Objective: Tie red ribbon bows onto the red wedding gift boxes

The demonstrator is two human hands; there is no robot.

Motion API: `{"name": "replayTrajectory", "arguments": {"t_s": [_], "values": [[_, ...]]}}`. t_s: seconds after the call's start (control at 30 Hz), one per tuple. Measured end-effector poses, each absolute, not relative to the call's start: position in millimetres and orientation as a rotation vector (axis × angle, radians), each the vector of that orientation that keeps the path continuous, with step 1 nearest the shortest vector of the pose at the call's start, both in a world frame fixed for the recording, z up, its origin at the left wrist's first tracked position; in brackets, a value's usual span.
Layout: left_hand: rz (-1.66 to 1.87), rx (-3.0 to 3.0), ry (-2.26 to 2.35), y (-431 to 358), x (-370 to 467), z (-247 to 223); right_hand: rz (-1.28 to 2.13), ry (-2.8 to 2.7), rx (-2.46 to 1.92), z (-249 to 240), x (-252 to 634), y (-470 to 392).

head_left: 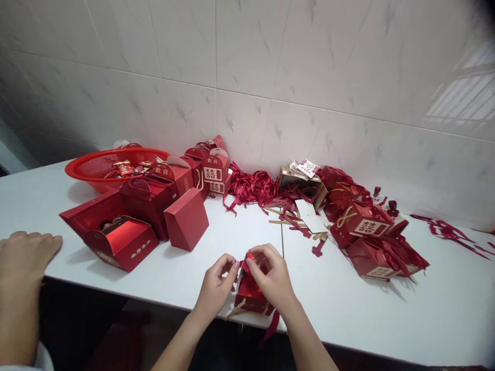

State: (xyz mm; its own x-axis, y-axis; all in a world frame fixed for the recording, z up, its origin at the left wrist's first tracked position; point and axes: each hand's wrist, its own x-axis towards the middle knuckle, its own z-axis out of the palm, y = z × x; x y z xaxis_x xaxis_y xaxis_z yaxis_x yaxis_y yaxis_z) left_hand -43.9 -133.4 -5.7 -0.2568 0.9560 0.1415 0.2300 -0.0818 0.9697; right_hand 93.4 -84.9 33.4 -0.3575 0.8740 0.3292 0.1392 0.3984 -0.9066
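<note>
A small red box (253, 296) with a gold rope handle stands at the table's front edge, and a dark red ribbon (274, 325) hangs from it over the edge. My left hand (221, 281) is at the box's left side, thumb and fingertips pinched together on a bit of red ribbon. From the right, my right hand (270, 273) reaches over the box top, its thumb and index finger closed at the upper flap; what lies between them is too small to make out.
Another person's hand (29, 252) rests at the left edge. Red boxes (187, 219) and a red basket (116, 154) of sweets stand left. Ribbons (253, 186) lie at the back, with tags (317, 248) near the middle. Ribboned boxes (371, 226) are piled right.
</note>
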Motion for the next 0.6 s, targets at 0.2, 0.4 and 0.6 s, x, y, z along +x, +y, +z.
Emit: {"name": "replayTrajectory", "arguments": {"t_s": [0.2, 0.4, 0.6], "values": [[1.042, 1.492, 2.315, -145, -93, -22, 0.797, -1.528, -0.940, 22, 131, -88], [0.704, 1.454, 2.716, -150, -141, -23, 0.975, -1.578, -1.142, 1, 166, -94], [1.393, 1.416, 1.754, -126, -82, -6, 1.179, -1.579, -1.191, -8, 153, -99]]}}
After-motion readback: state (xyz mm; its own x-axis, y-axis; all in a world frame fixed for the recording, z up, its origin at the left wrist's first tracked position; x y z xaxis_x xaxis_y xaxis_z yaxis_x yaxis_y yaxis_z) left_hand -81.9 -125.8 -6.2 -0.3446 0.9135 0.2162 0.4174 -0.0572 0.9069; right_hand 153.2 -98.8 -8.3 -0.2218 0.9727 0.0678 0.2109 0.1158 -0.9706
